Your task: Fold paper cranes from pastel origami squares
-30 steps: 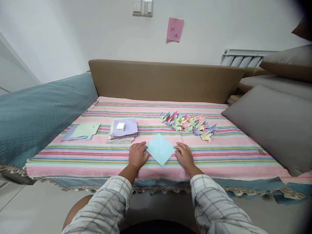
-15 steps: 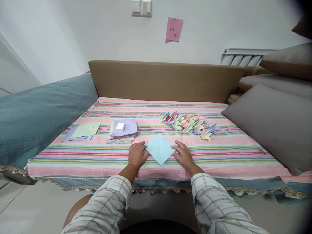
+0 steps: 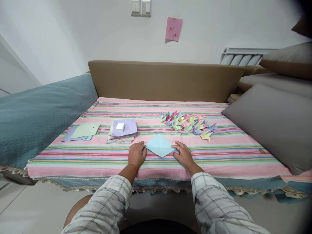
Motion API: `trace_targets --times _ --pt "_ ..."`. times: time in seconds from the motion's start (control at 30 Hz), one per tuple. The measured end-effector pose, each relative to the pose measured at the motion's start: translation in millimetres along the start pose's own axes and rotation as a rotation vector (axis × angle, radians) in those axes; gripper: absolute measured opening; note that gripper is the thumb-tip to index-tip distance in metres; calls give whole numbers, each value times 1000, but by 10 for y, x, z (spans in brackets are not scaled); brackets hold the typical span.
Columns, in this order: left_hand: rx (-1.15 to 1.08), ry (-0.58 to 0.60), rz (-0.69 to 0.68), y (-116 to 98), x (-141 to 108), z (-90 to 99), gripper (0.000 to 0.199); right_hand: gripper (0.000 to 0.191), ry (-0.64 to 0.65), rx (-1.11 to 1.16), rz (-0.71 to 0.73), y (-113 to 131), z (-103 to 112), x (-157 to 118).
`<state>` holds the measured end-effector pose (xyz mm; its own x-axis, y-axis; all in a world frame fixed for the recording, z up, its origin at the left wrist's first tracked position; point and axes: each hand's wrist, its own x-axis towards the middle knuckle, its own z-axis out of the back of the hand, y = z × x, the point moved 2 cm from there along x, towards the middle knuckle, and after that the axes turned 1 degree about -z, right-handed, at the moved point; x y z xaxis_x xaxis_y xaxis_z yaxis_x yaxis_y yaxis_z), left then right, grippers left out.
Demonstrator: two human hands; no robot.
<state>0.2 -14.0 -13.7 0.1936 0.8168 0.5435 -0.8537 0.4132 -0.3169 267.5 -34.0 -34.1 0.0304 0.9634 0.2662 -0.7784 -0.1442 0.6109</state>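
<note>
A light blue square of origami paper (image 3: 160, 145) lies cornerwise in front of me, creased across its middle, with its near half tilted up off the cloth. My left hand (image 3: 137, 154) grips its left corner between thumb and fingers. At the opposite corner, my right hand (image 3: 183, 154) pinches the paper the same way. Just beyond the right hand sits a cluster of folded paper cranes (image 3: 187, 123) in many colours. To the left of my left hand is a stack of paper sheets (image 3: 123, 131), with a small white block (image 3: 120, 126) on top.
Several loose sheets (image 3: 85, 130) lie farther left on the striped cloth (image 3: 73, 159). Grey cushions (image 3: 270, 126) bound the right side, a blue-covered armrest (image 3: 48, 107) the left. A brown backrest (image 3: 156, 81) runs along the back. A small brown item (image 3: 262, 151) lies near the cushion.
The paper's near corner has lifted and the sheet now bends along its middle crease. Both hands stay at the side corners, nearly unmoved.
</note>
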Motion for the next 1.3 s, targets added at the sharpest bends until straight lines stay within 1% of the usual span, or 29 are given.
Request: trace_targets --times 0.23,0.4,0.57,0.8,0.93,1.07,1.3 --pt "3 -5 21 14 11 -1 14 25 -61 34 -14 -11 -18 15" --pt "-16 -5 37 18 8 4 15 21 -77 80 -19 -27 -14 20" --pt "-26 3 33 11 9 24 17 23 -83 85 -22 -6 9 20" --pt "-14 19 48 0 15 32 20 27 -99 73 -64 13 -7 50" --pt "-1 12 85 3 18 23 22 28 -100 73 -90 31 -8 65" --pt "14 23 125 2 25 18 21 30 -113 58 -119 50 -6 75" --pt "26 20 136 -8 29 17 19 29 -126 17 -135 48 -33 91"
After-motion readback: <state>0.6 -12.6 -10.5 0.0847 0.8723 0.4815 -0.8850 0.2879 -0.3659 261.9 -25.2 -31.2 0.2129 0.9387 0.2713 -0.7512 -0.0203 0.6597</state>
